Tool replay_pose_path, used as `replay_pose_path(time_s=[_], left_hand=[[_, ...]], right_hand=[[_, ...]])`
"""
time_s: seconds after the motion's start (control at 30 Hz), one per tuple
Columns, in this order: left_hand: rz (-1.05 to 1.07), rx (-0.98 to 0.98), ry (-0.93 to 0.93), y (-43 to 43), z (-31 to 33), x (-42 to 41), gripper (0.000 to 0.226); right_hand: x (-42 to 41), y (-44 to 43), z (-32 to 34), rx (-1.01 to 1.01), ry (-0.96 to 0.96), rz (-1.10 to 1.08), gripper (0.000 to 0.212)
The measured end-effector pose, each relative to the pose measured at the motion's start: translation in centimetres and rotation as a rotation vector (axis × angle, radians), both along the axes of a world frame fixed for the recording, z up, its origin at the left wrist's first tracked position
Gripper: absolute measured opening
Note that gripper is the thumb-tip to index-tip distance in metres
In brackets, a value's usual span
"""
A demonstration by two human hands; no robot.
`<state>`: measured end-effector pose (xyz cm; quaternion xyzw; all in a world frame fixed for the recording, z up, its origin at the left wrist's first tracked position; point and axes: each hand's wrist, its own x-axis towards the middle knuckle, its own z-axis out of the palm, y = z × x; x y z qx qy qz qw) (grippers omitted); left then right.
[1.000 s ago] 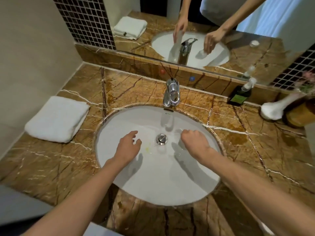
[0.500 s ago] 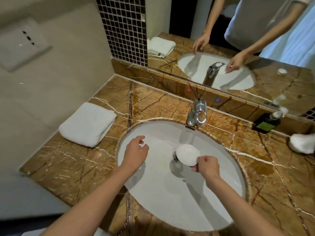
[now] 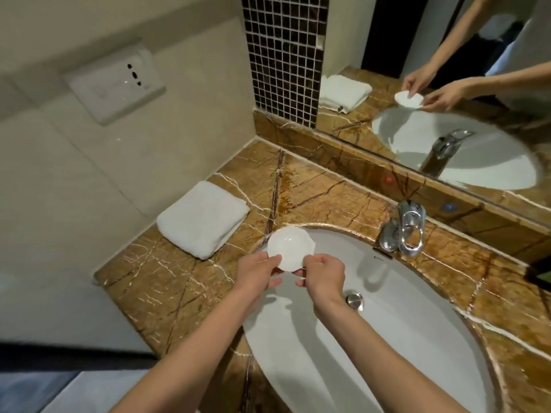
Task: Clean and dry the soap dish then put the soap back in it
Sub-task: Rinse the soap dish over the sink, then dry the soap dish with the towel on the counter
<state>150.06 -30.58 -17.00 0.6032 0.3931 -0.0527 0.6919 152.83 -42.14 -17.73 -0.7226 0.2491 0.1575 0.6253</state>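
A small white shell-shaped soap dish (image 3: 290, 246) hangs above the left rim of the white sink (image 3: 402, 338). My left hand (image 3: 258, 272) pinches its near left edge and my right hand (image 3: 323, 272) pinches its near right edge. The dish looks empty. A folded white towel (image 3: 202, 219) lies on the brown marble counter (image 3: 179, 287), just left of the dish. No soap is in view.
A chrome tap (image 3: 407, 231) stands behind the sink, and a metal drain plug (image 3: 354, 299) sits in the bowl. A mirror (image 3: 432, 84) runs along the back wall. A white wall socket (image 3: 114, 84) is up on the left.
My right hand lifted the dish out of the sink and carried it left toward the towel. My left hand has joined it on the dish. The view swung left.
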Motion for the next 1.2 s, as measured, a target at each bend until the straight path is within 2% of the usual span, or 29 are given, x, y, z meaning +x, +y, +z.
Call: replay_pose_path(time_s=[0.1,0.3,0.5,0.63,0.77,0.83,0.87,0.93,1.03,1.1,1.13,1.2], left_hand=[[0.081,-0.02,0.014,2.7,0.3,0.6,0.019],[0.133,0.021,0.012,6.5,-0.1,1.2,0.019],[0.157,0.058,-0.016,8.6,0.0,2.6,0.016],[0.164,0.048,0.002,10.0,-0.2,3.4,0.022],[0.146,0.052,0.002,10.7,-0.1,5.0,0.02],[0.076,0.077,-0.01,11.1,-0.1,5.8,0.012],[0.021,0.116,-0.013,11.3,0.0,6.0,0.015],[-0.123,0.332,-0.034,12.2,-0.3,6.5,0.035],[-0.368,1.008,-0.118,14.2,-1.2,7.5,0.039],[-0.613,1.395,-0.077,15.0,-1.9,8.5,0.04],[-0.732,1.51,-0.013,15.1,-2.1,9.0,0.041],[-0.845,1.585,0.081,15.0,-2.5,9.9,0.039]], right_hand=[[0.6,2.5,-0.1,0.053,-0.003,0.076,0.014],[2.0,6.0,-0.2,0.114,0.021,0.277,0.003],[4.8,8.4,0.5,0.157,0.07,0.296,0.024],[7.2,9.3,1.3,0.132,0.114,0.456,0.014],[8.2,9.7,0.7,0.161,0.071,0.413,0.011],[8.6,9.7,0.2,0.153,0.053,0.347,0.011],[8.8,9.7,-0.1,0.148,0.049,0.308,0.012],[9.2,9.6,-0.8,0.125,0.044,0.225,0.011],[9.7,9.4,-1.4,0.016,0.018,0.159,0.011],[10.1,9.4,-1.7,-0.043,-0.003,0.142,0.013],[10.1,9.5,-1.8,-0.068,-0.014,0.136,0.014],[10.2,9.7,-1.9,-0.115,-0.033,0.13,0.016]])
